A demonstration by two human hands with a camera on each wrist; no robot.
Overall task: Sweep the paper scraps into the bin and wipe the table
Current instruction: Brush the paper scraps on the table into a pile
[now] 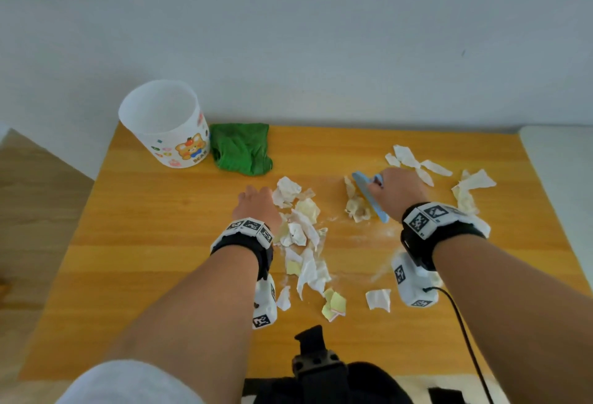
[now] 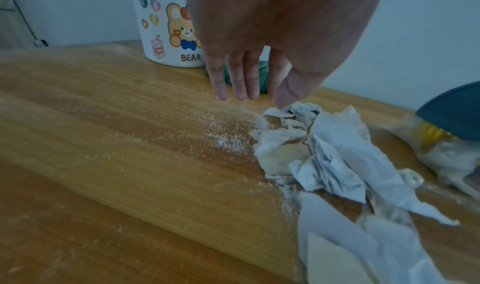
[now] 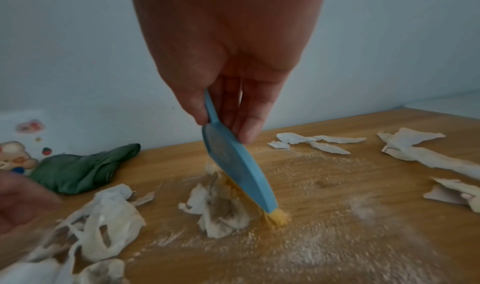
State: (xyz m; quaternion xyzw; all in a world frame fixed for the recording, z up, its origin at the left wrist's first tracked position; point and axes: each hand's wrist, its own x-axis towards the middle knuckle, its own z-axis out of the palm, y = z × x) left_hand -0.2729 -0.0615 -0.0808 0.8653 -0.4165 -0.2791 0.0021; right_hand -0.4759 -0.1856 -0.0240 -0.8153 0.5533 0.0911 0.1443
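Paper scraps (image 1: 306, 233) are lying crumpled and torn across the middle of the table (image 1: 160, 227), with a main heap at centre, a smaller clump (image 3: 221, 212) just right of it, and loose strips (image 1: 417, 163) at far right. Judgement: they are very light, soft and springy, likely to skid or flutter rather than roll; better pushed from the side than lifted. Fine white powder (image 2: 228, 132) is dusting the wood around them and will probably need the wipe.

Right hand (image 1: 398, 190) is gripping a blue brush (image 3: 233, 165) by its handle, thumb and fingers curled round it. The brush is tilting, its yellow bristles (image 3: 279, 216) touching the table against the small clump.

Left hand (image 1: 256, 208) is held open, fingers (image 2: 233, 76) straight and pointing down just left of the main heap; the thumb tip appears to be touching one scrap, nothing held. Judgement: it is acting as a stop for the swept paper.

Bin (image 1: 167, 127), white with a bear sticker, is standing upright at the far left corner, well apart from the scraps. A green cloth (image 1: 244, 150) is lying bunched just right of it, untouched.
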